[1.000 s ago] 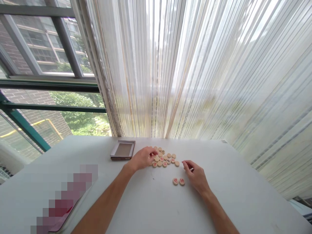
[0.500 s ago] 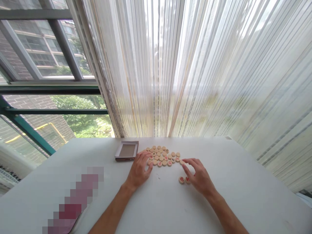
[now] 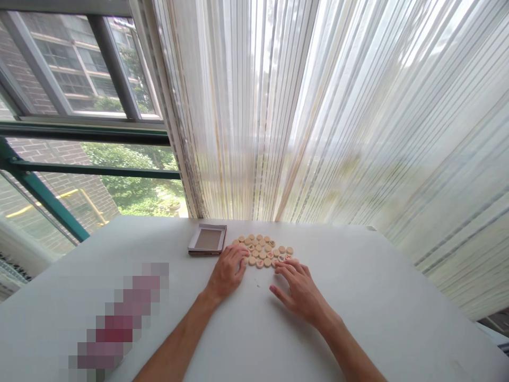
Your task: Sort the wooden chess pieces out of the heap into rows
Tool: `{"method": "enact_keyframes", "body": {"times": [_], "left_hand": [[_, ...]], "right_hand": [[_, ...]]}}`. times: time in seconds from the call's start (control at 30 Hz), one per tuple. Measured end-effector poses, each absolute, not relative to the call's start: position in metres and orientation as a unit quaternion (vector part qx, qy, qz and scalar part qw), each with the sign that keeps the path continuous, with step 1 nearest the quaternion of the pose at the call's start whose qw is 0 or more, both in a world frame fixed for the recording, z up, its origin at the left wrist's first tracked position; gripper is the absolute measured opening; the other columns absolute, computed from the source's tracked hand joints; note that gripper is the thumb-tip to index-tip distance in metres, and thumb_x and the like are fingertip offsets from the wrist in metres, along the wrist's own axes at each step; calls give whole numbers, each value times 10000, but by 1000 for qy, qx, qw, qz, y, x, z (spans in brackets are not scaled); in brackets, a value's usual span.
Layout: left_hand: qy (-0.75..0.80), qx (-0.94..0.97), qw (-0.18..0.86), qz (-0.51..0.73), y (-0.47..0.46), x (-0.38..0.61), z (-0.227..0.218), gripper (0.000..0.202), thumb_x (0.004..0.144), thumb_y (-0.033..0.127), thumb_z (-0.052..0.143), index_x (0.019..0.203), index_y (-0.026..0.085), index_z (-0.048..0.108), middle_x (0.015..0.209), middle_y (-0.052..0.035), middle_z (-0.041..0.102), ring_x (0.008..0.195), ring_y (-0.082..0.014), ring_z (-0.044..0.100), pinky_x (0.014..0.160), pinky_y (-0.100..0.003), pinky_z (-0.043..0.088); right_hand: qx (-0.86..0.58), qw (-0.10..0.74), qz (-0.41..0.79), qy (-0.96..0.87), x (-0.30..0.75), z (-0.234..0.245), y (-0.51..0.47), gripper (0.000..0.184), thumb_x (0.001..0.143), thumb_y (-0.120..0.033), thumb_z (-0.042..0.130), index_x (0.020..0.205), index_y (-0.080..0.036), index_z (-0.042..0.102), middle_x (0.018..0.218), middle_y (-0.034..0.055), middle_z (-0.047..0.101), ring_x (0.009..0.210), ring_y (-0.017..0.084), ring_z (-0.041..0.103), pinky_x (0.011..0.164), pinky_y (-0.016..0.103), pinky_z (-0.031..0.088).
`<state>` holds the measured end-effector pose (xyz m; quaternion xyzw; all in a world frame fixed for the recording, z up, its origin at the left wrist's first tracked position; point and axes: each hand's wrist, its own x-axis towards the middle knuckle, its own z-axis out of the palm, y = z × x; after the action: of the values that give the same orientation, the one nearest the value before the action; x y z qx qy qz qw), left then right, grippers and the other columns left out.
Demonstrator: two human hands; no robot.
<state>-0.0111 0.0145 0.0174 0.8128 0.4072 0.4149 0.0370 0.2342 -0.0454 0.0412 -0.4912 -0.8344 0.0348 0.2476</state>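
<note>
Several round wooden game pieces (image 3: pixel 264 249) with red or black marks lie in a cluster on the white table (image 3: pixel 377 286). My left hand (image 3: pixel 227 271) rests palm down at the cluster's left edge, fingers stretched out and touching the nearest pieces. My right hand (image 3: pixel 299 289) lies flat just below the cluster's right side, fingers spread, fingertips at the nearest pieces. It covers the spot where two separate pieces lay. Neither hand grips anything that I can see.
A small shallow box (image 3: pixel 208 240) with a brown inside sits left of the pieces. A blurred reddish object (image 3: pixel 115 323) lies at the front left. Striped sheer curtains (image 3: pixel 318 116) hang behind the table's far edge, and a window (image 3: pixel 79 106) is at the left.
My right hand has slid left and forward over the two lone pieces toward the cluster. My left hand has drawn back slightly and flattened at the cluster's left edge.
</note>
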Motion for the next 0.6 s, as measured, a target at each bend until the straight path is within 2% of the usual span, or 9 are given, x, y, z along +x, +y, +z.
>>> {"method": "enact_keyframes", "body": {"times": [0.17,0.27,0.33,0.47,0.6], "left_hand": [[379,833,66,397,2,-6,23,211,858,135,568,1038,216,643,1086,-80,653,1098,-270,569,998,-474,463],[360,850,96,373,-11,3,29,317,817,186,654,1130,236,631,1152,-75,653,1109,-274,568,1019,-473,450],[348,859,109,359,-19,10,31,358,801,188,682,1150,247,632,1167,-61,662,1101,-263,575,1024,-452,450],[316,884,113,325,-26,19,31,322,851,160,625,1146,282,658,1175,-32,692,1071,-259,583,1001,-453,456],[325,882,122,318,-24,20,28,237,893,173,588,1082,272,691,1112,-29,721,1017,-250,595,963,-441,469]], "right_hand": [[-465,244,76,-848,235,49,-58,233,906,-384,600,1108,-271,620,1228,47,672,1242,268,515,1050,453,385],[-438,249,105,-857,240,47,-63,301,903,-387,607,1185,-281,609,1252,56,657,1240,265,524,1050,439,401],[-452,273,101,-843,245,43,-62,283,917,-354,590,1189,-279,616,1238,67,658,1219,269,540,1032,442,419],[-502,322,74,-799,258,41,-54,214,951,-305,531,1134,-273,638,1144,72,683,1139,270,580,975,448,454],[-531,344,63,-772,271,42,-48,206,968,-288,484,1083,-259,652,1078,69,693,1067,266,602,938,449,468]]}}
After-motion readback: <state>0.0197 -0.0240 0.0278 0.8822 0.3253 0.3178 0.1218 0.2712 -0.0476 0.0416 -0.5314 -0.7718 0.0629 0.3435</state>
